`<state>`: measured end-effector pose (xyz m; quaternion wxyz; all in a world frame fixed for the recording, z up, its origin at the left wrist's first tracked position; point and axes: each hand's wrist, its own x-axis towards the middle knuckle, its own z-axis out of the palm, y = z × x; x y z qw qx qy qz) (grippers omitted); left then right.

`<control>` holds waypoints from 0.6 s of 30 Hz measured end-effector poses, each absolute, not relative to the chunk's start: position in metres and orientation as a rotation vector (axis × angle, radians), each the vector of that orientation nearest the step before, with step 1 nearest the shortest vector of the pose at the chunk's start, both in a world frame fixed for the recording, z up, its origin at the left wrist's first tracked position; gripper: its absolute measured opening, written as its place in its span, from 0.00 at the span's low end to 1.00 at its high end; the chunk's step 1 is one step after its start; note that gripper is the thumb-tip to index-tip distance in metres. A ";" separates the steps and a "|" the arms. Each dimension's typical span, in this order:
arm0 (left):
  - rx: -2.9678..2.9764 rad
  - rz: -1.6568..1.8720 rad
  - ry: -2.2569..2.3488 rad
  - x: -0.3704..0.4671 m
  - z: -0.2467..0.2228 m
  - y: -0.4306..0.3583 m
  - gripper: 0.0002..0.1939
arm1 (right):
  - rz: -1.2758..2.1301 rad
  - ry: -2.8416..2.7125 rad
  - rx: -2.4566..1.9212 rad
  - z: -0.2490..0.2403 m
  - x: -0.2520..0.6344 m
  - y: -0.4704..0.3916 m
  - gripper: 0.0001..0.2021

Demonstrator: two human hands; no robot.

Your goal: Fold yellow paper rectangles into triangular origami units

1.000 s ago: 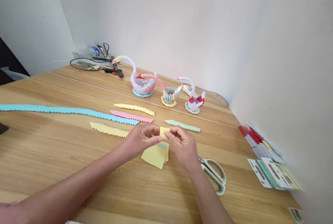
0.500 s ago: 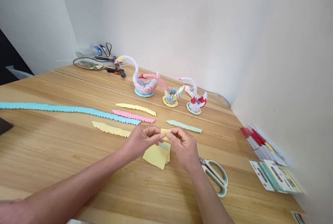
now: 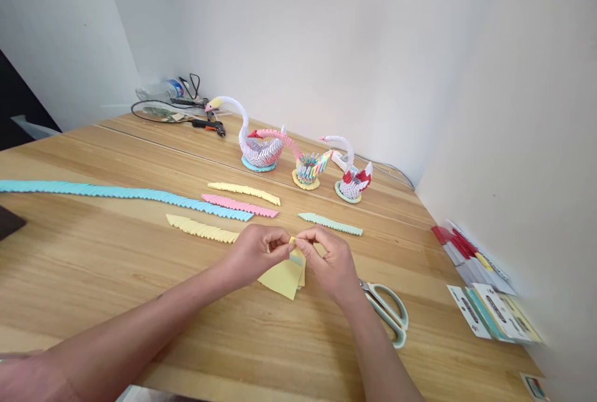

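Observation:
A small yellow paper piece (image 3: 292, 240) is pinched between my left hand (image 3: 256, 252) and my right hand (image 3: 329, 259), mostly covered by the fingertips. Both hands are closed on it, close together above the wooden table. Beneath them lies a stack of yellow paper squares (image 3: 282, 279), partly hidden by my left hand. Scissors with pale green handles (image 3: 389, 310) rest to the right of my right wrist. A chain of folded yellow pieces (image 3: 200, 228) reaches up to my left hand.
Behind are a blue chain (image 3: 116, 192), a pink chain (image 3: 237, 205), a thin yellow chain (image 3: 245, 190) and a green chain (image 3: 331, 223). Three paper swans (image 3: 263, 152) stand further back, near a glue gun (image 3: 209, 125). Paper packs (image 3: 494, 312) lie at the right wall.
The yellow piece shows much less between my fingertips, which have come closer together. My right hand has turned slightly.

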<state>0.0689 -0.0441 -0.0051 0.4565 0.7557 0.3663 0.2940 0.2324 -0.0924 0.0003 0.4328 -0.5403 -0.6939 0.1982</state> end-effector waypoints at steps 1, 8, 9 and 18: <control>1.869 0.737 0.883 0.070 -0.005 -0.045 0.13 | 0.472 -1.736 -1.336 0.001 0.233 -0.093 0.06; 1.818 0.737 0.842 0.075 -0.005 -0.048 0.18 | 0.446 -1.649 -1.256 0.001 0.230 -0.094 0.05; 1.815 0.751 0.860 0.075 -0.005 -0.049 0.18 | 0.448 -1.646 -1.246 0.001 0.230 -0.094 0.05; 2.100 1.026 0.880 0.078 -0.009 -0.060 0.13 | 0.545 -1.511 -1.131 -0.006 0.228 -0.093 0.04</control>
